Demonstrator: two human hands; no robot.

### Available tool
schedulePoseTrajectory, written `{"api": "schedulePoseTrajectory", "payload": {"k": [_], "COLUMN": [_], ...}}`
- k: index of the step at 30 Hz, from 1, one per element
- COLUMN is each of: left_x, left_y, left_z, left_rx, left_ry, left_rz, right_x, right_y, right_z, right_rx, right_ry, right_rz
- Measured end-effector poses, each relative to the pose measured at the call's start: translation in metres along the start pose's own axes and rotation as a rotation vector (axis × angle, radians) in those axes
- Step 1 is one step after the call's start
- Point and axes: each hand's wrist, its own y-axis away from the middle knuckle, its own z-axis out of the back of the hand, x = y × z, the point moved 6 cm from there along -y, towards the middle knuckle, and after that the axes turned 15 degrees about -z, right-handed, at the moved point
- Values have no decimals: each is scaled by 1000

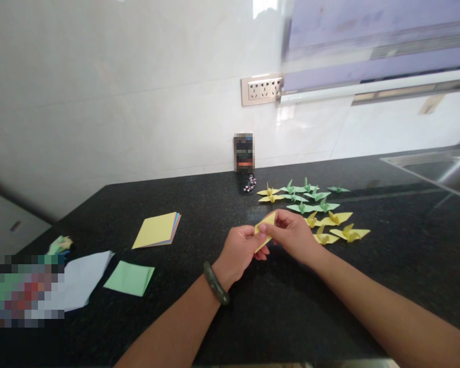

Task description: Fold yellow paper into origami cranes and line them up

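Both left hand point(238, 250) and right hand point(294, 233) pinch yellow paper point(269, 219) mid-frame on my feed, partly folded, I judge; centre-left, a paper stack point(155, 230) looks unfolded; centre-right, yellow cranes point(351, 234) and, mostly farther, green cranes point(317, 195) look finished.

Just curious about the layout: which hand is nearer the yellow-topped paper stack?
Left. The left hand is to the right of the yellow-topped paper stack, apart from it; the right hand is farther to its right, beyond the left.
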Motion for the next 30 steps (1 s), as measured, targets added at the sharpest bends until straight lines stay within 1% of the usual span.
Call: {"api": "schedulePoseTrajectory", "payload": {"k": [6, 10, 13, 15, 18, 20, 26, 30], "left_x": [-5, -8, -6, -4, -4, -5, -10, -7], "left_y": [2, 3, 3, 2, 1, 0, -1, -3], "left_z": [-2, -3, -3, -1, 1, 1, -2, 6], "left_rx": [29, 51, 54, 37, 12, 15, 61, 0], "left_ry": [-16, -16, -23, -32, -60, -78, -62, -161], "left_rz": [-16, -30, -34, -37, -50, -59, -80, -73], "right_x": [-2, -9, -14, -13, -7, -6, -12, -11], "right_y": [1, -3, -8, -10, -9, -7, -8, -9], "right_z": [6, 9, 8, 8, 5, 3, 6, 13], "right_rx": [-83, -105, -44, 15, 111, 134, 43, -64], "right_ry": [-32, -147, -252, -279, -218, -176, -258, -254], "right_rz": [-21, -76, -160, -189, -155, -141, -176, -124]}}
